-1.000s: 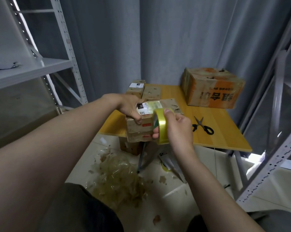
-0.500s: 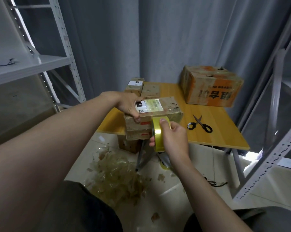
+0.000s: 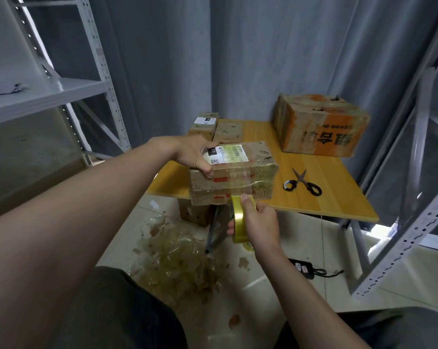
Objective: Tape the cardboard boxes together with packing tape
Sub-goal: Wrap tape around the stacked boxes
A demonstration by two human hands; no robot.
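Two stacked boxes (image 3: 238,177) at near edge of surface (image 3: 326,197). Left grip (image 3: 195,157) clasps left end of top box, steadies stack. Right grip (image 3: 260,222) wraps around yellow tape roll (image 3: 238,222), just below stack front. Clear strip already lies over top and front face. Underside hidden, probably not taped yet. Cutting is left to do: scissors (image 3: 302,183) lie untouched near stack.
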